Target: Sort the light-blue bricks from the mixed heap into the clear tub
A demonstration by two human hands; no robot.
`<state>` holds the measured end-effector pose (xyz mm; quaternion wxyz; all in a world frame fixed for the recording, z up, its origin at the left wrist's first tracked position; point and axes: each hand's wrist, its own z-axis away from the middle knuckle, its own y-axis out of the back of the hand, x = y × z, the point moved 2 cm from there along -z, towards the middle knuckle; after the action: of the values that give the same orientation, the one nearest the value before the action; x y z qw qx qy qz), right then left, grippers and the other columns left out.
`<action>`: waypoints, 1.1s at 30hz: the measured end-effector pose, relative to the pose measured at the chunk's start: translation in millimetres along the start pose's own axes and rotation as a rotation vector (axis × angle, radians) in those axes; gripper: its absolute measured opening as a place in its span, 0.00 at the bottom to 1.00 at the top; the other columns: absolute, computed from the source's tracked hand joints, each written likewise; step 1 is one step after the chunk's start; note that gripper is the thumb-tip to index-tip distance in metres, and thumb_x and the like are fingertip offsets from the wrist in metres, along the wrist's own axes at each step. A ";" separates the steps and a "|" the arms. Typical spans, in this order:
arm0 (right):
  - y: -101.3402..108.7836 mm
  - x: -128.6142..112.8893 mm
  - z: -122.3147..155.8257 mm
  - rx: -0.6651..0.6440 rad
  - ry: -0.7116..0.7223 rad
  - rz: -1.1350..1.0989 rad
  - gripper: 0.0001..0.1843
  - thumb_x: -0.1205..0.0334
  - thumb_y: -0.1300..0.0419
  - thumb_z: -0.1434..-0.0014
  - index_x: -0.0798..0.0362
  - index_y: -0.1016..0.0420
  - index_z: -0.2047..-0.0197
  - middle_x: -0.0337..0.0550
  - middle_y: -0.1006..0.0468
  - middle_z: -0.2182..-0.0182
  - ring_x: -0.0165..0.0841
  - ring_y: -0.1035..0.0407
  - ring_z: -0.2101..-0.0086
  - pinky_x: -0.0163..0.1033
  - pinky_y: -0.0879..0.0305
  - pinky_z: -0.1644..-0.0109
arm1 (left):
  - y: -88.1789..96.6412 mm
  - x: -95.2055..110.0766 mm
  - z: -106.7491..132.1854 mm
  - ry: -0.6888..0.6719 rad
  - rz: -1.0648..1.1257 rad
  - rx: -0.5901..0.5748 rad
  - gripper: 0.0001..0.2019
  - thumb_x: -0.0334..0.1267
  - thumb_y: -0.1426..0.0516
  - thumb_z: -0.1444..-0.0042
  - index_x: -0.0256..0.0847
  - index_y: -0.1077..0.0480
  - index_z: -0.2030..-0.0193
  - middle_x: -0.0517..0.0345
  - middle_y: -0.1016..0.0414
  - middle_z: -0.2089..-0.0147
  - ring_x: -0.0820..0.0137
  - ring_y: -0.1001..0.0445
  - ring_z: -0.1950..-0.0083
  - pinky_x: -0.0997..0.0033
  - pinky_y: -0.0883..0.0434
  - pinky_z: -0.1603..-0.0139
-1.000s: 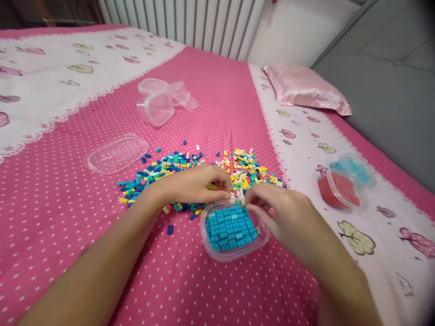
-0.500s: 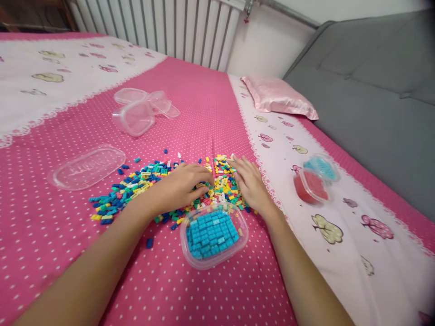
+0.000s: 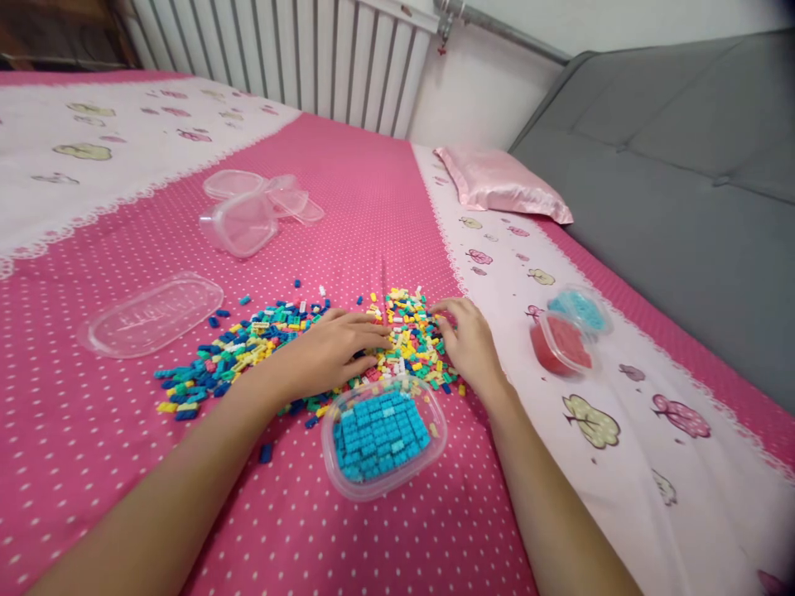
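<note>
A spread of small coloured bricks (image 3: pixel 248 348) lies on the pink dotted bedcover (image 3: pixel 385 530). My left hand (image 3: pixel 329 352) rests flat on the pile, fingers stretched toward its middle. My right hand (image 3: pixel 465 339) lies on the pile's right edge, its fingers curled down among the bricks; whether it holds one is hidden. Just in front of both hands sits a clear tub (image 3: pixel 382 434) filled with light-blue bricks.
A clear oval lid (image 3: pixel 149 314) lies at the left. Empty clear tubs and lids (image 3: pixel 248 211) sit farther back. A tub of red bricks (image 3: pixel 559 343) and one of blue bricks (image 3: pixel 580 306) stand to the right. A pink pillow (image 3: pixel 503 182) and a grey headboard (image 3: pixel 671 165) are behind.
My right hand left the blue tub and went out to the right side of the pile. The left hand flattened onto the bricks. The view shifted, so everything sits lower left.
</note>
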<state>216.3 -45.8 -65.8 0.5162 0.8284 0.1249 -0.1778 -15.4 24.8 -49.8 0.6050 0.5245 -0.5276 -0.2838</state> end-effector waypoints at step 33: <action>-13.9 -3.4 -5.6 0.049 -0.119 0.127 0.14 0.65 0.46 0.37 0.49 0.18 0.60 0.45 0.19 0.60 0.40 0.29 0.55 0.52 0.57 0.45 | -4.9 1.1 0.0 -0.003 0.017 0.038 0.14 0.41 0.46 0.33 0.47 0.26 0.44 0.58 0.26 0.38 0.63 0.33 0.34 0.58 0.44 0.33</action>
<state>208.7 -34.7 -73.4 0.5124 0.8351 0.0367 -0.1969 -14.0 22.4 -54.0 0.5964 0.5310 -0.5382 -0.2696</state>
